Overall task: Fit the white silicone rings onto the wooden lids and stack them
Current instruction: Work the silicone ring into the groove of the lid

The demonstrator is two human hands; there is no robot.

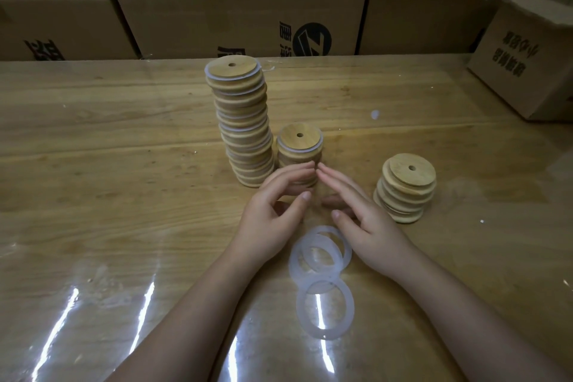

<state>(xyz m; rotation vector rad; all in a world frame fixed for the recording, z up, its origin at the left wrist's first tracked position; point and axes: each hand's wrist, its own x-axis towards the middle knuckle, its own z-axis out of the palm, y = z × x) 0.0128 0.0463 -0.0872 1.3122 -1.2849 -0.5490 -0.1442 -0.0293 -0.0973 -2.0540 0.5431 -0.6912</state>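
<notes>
We see both hands raised just above the table (124,139) in the middle of the frame, palms turned toward each other. The left hand (273,208) and the right hand (366,217) have their fingers stretched out and relaxed, and neither holds anything. Their fingertips nearly meet in front of the lower part of the short stack of ringed lids (299,146); we cannot tell whether they touch it.

That short stack stands at the centre, its top lid showing a small hole and a white rim of silicone. Touching or just beside it, to its left, the tall stack of ringed lids (245,121) leans slightly and rises toward the upper middle of the frame, with white edges showing between the wooden discs. At centre right, well apart from the other 2, stands a low stack of bare wooden lids (406,192), somewhat uneven.

The loose silicone rings (294,262) lie flat on the table in the lower middle, between the forearms: we count 3, 2 overlapping and 1 below them.

A glossy clear film covers the wooden table. Cardboard boxes (242,18) line the top of the frame, and another box (524,59) sits at the upper right.
</notes>
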